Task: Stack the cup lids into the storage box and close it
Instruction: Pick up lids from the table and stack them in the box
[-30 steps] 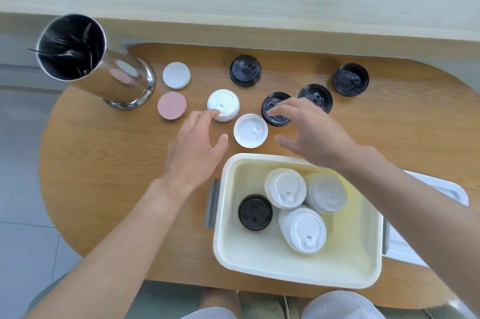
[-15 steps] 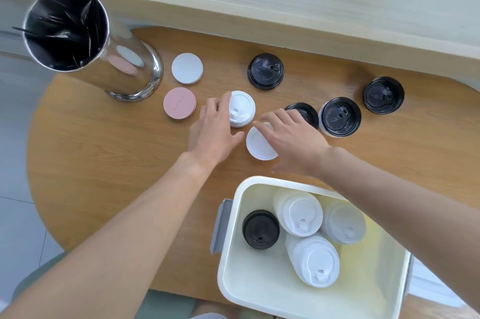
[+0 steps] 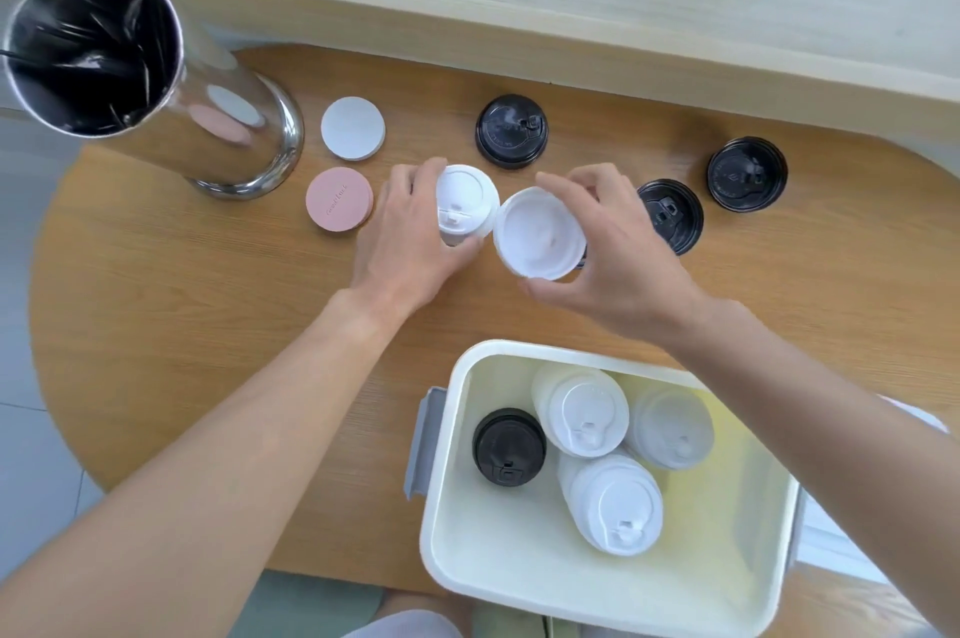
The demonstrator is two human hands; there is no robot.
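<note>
Left hand (image 3: 410,242) has its grip closed round a white lid (image 3: 464,202), spout side up. Right hand (image 3: 613,253) pinches a second white lid (image 3: 537,233) by the rim w/ thumb and fingers, hollow side to the camera. Both lids are just beyond the storage box (image 3: 441,523), over the worktop (image 3: 182,305). Such lids are probably very light, thin plastic, a bit flexible and smooth, so hold at the rim, not squeeze the dome. Approx. three black lids (image 3: 510,131) wait further from the box.

Bare table (image 3: 171,305) lies open along its left edge; the steel canister (image 3: 156,81) blocks the far-left corner, black lids (image 3: 746,173) crowd the far-right edge
</note>
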